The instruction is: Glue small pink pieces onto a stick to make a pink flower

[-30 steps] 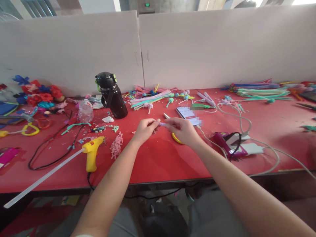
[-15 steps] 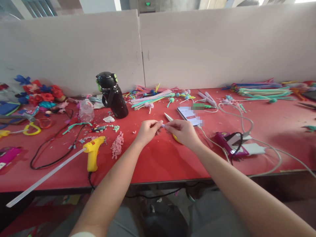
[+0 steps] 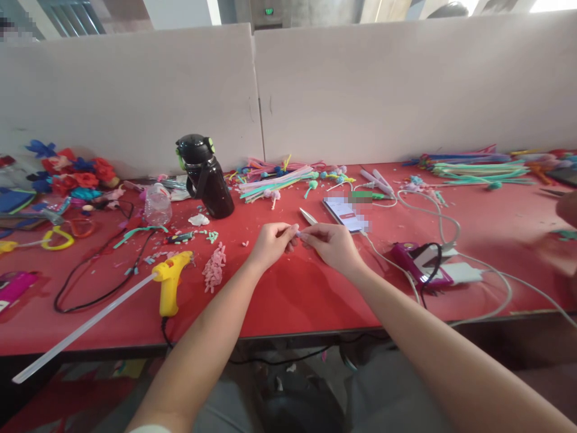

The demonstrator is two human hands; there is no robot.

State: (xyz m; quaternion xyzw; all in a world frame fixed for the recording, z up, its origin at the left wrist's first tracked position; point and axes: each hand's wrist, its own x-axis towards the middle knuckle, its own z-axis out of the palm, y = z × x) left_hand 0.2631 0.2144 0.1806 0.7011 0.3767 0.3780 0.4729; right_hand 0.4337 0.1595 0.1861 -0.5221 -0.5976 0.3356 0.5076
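Above the red table, my left hand (image 3: 271,246) and my right hand (image 3: 334,245) meet fingertip to fingertip. Both pinch a tiny lavender fuzzy piece (image 3: 298,234), perhaps a bit of pipe cleaner, mostly covered by the fingers. Scissors (image 3: 307,215) lie behind my right hand, blade showing and handles hidden. A smartphone (image 3: 343,214) rests just beyond that hand. Left of my left hand is a heap of short pink pieces (image 3: 214,268), with a yellow glue gun (image 3: 169,285) standing beside it, a long clear glue stick (image 3: 90,325) sticking out behind.
A black flask (image 3: 211,186) and a clear plastic bottle (image 3: 157,205) stand at the back left. Bundles of pipe cleaners (image 3: 279,185) lie along the white partition (image 3: 360,96). White cables run around a magenta device (image 3: 417,264) at right. Another person's hand (image 3: 568,210) shows at the right edge.
My hands stay pinched together at nearly the same spot, with slight finger movement. Another person's hand has come into view at the right edge.
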